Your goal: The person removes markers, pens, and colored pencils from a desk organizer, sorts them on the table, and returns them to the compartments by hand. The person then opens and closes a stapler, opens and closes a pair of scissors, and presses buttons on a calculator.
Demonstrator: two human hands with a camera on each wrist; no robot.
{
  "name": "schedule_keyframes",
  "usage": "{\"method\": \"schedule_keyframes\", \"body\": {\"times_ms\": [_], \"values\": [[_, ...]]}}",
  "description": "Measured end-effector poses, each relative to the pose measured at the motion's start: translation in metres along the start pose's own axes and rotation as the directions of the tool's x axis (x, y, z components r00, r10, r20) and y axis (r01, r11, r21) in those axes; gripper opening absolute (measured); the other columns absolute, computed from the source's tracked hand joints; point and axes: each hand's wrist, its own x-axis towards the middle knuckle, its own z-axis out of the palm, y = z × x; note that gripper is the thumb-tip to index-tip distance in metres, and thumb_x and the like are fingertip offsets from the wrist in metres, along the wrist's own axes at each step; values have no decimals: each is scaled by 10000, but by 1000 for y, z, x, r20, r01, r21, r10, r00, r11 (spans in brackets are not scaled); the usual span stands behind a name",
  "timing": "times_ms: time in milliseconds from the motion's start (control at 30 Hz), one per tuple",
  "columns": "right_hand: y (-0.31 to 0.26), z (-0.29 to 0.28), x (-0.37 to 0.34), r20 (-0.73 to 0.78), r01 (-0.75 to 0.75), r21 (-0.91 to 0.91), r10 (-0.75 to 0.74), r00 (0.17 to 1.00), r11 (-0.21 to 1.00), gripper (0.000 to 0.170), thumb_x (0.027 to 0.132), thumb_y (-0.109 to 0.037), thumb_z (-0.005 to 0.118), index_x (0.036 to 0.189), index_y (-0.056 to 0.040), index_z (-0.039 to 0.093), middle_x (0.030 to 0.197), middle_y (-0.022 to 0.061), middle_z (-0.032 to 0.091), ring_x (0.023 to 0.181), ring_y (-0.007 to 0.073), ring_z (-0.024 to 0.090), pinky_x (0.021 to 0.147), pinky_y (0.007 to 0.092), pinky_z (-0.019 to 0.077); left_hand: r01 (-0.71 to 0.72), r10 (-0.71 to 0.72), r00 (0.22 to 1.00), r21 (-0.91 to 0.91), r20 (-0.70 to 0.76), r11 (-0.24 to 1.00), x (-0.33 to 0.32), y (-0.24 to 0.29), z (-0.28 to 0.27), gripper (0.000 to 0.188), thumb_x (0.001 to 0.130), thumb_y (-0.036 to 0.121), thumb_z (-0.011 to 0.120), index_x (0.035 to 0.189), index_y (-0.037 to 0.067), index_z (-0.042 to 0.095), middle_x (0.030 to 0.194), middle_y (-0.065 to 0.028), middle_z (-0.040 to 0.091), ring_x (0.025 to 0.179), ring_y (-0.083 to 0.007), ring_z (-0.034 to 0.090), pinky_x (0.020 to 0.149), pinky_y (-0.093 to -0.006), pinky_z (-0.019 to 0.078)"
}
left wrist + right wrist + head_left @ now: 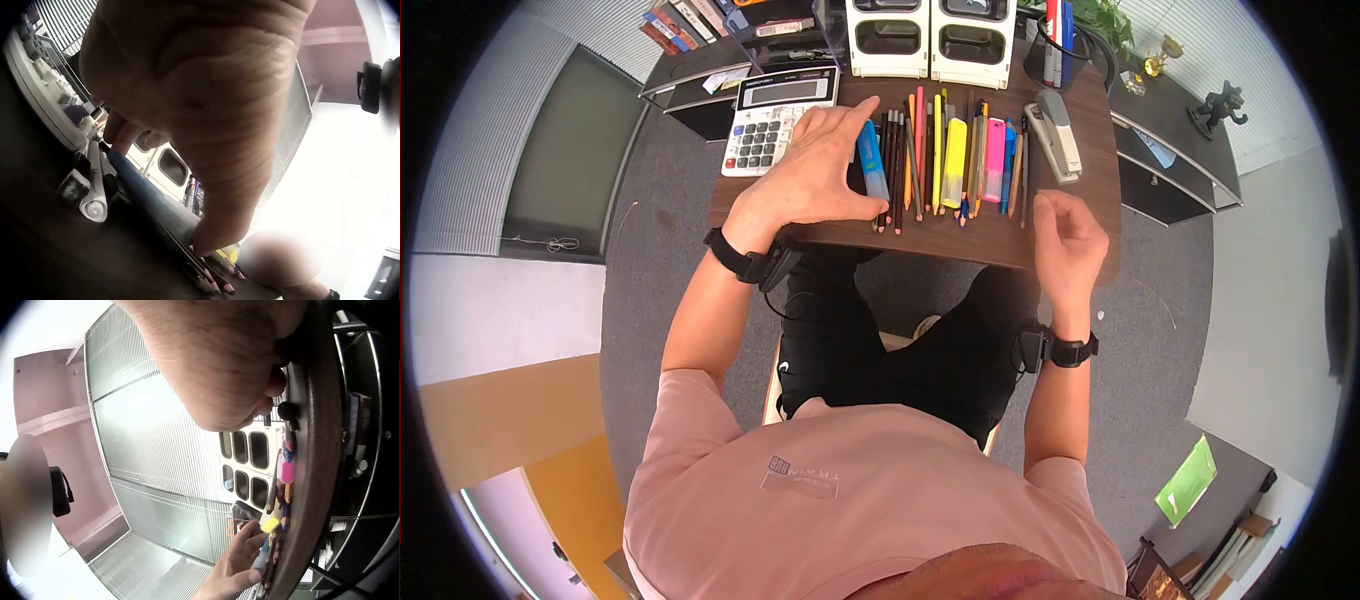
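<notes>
My left hand (815,165) spans a blue highlighter (872,160) lengthwise, thumb at its lower end and a finger at its upper end. The left wrist view shows the same highlighter (147,190) between thumb and finger. Dark pencils (897,170) lie just right of it, followed by coloured pencils, a yellow highlighter (954,162), a pink highlighter (994,160) and a blue pen (1008,168), roughly parallel. My right hand (1070,245), loosely curled with nothing visible in it, is at the table's front edge, below the stapler (1055,137).
A calculator (778,125) lies at the left, partly behind my left hand. White drawer units (930,42) stand at the back, with a black pen holder (1055,68) to their right. The brown table (1090,215) has its front edge close to my legs.
</notes>
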Motion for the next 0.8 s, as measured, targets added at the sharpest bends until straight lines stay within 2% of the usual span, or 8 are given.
{"method": "schedule_keyframes", "body": {"times_ms": [67, 233, 333, 467, 633, 800], "values": [[2, 1, 0, -18, 17, -16, -17, 1000, 1000, 165, 1111, -145, 818, 1136, 18, 832, 920, 34, 828, 788, 63, 723, 737, 260, 577, 8, -8, 1000, -24, -3, 1000, -2, -2, 1, 1233, 746, 381, 965, 1770, 0, 394, 1644, -331, 565, 1580, -515, 467, 1389, -568, 276], [0, 1, -1, -25, 5, -27, -6, 1000, 1000, 171, 1111, -150, 818, 1133, 19, 832, 920, 37, 830, 794, 68, 728, 751, 264, 583, -85, 83, 996, 92, 21, 992, -7, -10, 7, 1079, 796, 433, 936, 1692, -8, 528, 1698, -309, 555, 1674, -470, 418, 1431, -593, 196], [-3, 0, 0, -16, 22, -35, -23, 1000, 999, 169, 1111, -149, 817, 1133, 19, 833, 916, 34, 827, 794, 64, 724, 747, 262, 579, -64, 64, 998, 101, 2, 993, -10, -8, 11, 1058, 824, 466, 931, 1683, -11, 540, 1725, -292, 540, 1699, -448, 395, 1433, -613, 179], [-3, 1, -1, -12, 8, -15, -8, 1000, 1000, 162, 1109, -145, 819, 1129, 15, 835, 907, 26, 819, 785, 56, 711, 740, 260, 575, -56, 58, 998, 92, -16, 994, -12, -8, 13, 1066, 837, 499, 933, 1681, -22, 541, 1732, -294, 540, 1699, -449, 399, 1435, -618, 172], [-2, 1, -1, -20, 21, -51, -22, 1000, 998, 164, 1107, -150, 822, 1127, 11, 836, 905, 26, 817, 775, 56, 704, 735, 262, 574, -79, 86, 995, 127, -53, 989, -11, -10, 13, 1030, 850, 524, 925, 1636, -52, 592, 1650, -306, 628, 1658, -436, 480, 1433, -615, 198], [-3, 0, 0, -11, 40, -41, -41, 999, 998, 168, 1108, -154, 822, 1130, 11, 837, 906, 29, 819, 766, 63, 709, 728, 262, 572, -77, 82, 995, 85, -58, 993, -7, -14, 9, 965, 894, 522, 889, 1601, -77, 620, 1632, -308, 644, 1646, -428, 501, 1429, -599, 223]]}}
